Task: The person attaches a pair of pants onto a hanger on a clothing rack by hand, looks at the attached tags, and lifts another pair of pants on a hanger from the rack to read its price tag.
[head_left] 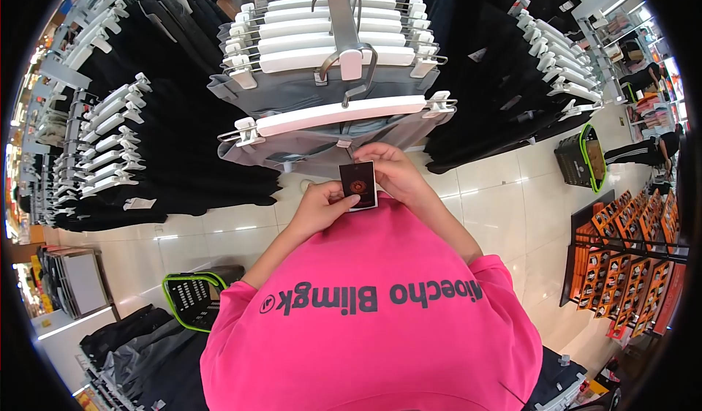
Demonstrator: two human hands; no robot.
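A dark hang tag (357,181) with a round reddish emblem and a white edge is held upright in front of my chest. My left hand (327,205) is closed on its lower left side, with the thumb across the front. At the tag's upper right, my right hand (393,173) pinches the edge, its fingertips partly hidden behind the card. Just above hangs grey trousers (314,144) from a white clip hanger (342,115), hooked on the metal rack arm (340,16). A small white label (344,144) shows at the waistband.
More white hangers (333,38) with grey trousers hang behind. Black garments hang on racks at the left (168,140) and right (475,111). Green-rimmed baskets stand on the tiled floor, at left (191,301) and right (585,159). An orange package display (621,257) stands right; another person (643,151) is beyond.
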